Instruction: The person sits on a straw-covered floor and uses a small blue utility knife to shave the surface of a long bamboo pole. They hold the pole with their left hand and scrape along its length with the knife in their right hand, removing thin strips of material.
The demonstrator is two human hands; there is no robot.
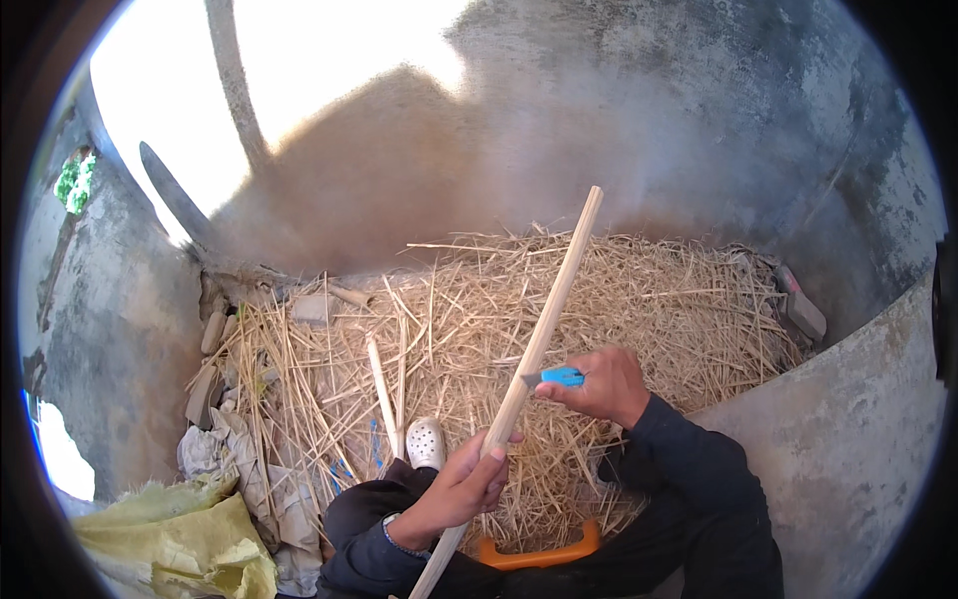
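One pale wooden stick (555, 299), slanting: your left hand (467, 486) is gripping its lower part, apparently steadying it against the blade. One blue-handled knife (562, 376): your right hand (604, 384) is clasping the handle, probably for control. The stick is passing through your left fingers, rising above straw (689, 309); your right fingers are sitting just right of it.

The wooden stick (547, 324) is pale tan, the knife handle (565, 376) to its right bright blue. Left of the stick, the clog (426, 445) is white, hole-dotted; beyond it, mottled grey wall (659, 120).
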